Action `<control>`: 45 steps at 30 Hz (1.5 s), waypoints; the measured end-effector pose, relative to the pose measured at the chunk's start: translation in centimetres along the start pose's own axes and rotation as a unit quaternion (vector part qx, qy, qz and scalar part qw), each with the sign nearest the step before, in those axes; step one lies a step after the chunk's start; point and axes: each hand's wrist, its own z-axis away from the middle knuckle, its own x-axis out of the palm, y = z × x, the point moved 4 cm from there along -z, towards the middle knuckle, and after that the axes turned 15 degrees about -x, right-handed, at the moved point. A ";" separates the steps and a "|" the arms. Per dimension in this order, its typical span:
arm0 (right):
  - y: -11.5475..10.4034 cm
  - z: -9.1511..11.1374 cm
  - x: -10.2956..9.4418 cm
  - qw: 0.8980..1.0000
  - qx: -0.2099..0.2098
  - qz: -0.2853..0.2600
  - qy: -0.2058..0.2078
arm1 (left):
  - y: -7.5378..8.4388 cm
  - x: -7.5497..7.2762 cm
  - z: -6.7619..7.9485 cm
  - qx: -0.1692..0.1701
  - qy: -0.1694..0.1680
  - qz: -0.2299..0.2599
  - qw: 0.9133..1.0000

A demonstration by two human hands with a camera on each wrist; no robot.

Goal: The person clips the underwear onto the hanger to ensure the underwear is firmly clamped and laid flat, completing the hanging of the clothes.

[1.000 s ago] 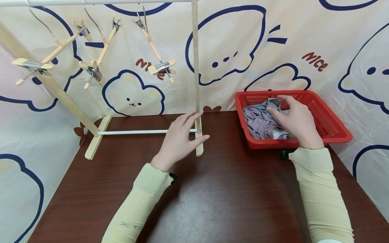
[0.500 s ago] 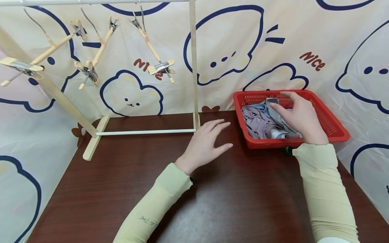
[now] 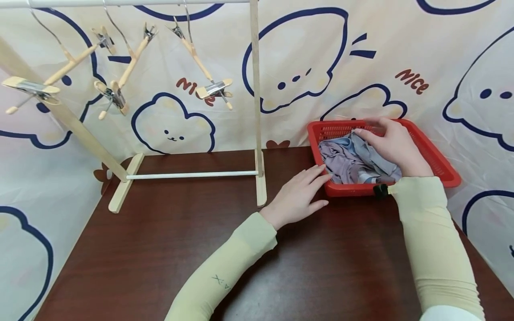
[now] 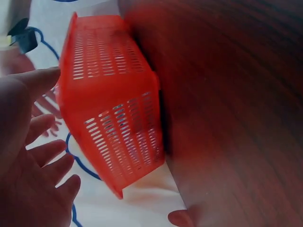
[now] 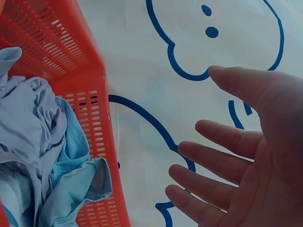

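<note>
A red plastic basket (image 3: 345, 191) stands at the back right of the table with crumpled clothes in it. Mauve-grey fabric (image 3: 339, 160) lies on its left side, and a grey-blue cloth (image 3: 375, 156) lies beside it, partly under my right hand (image 3: 395, 145). That hand is over the basket; in the right wrist view its fingers are spread, holding nothing. My left hand (image 3: 299, 196) is at the basket's front left corner, its fingers extended towards the red rim (image 4: 64, 94). Whether the fingertips touch the rim I cannot tell.
A wooden rack (image 3: 259, 111) with a white lower bar (image 3: 192, 174) stands at the back left. Several clip hangers (image 3: 205, 67) hang from its top rail (image 3: 140, 3). Behind the brown table (image 3: 152, 249) is a cartoon-printed cloth backdrop (image 3: 297, 49).
My left hand has moved right, from beside the rack's foot to the basket's corner. My right hand has shifted slightly right over the basket, and more of the grey-blue cloth shows.
</note>
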 end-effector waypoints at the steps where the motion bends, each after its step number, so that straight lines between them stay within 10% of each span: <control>1: 0.0 -0.2 -0.1 1.000 -0.002 -0.001 -0.002 | 0.1 0.1 -0.2 0.001 -0.003 -0.006 1.000; 26: 2.6 -5.1 1.4 0.995 0.031 -0.033 -0.094 | 1.4 0.4 -1.9 -0.042 0.042 0.005 0.998; 45: 7.1 -4.1 5.8 0.959 0.156 -0.101 -0.216 | 1.9 0.4 -2.1 -0.054 0.028 0.008 0.998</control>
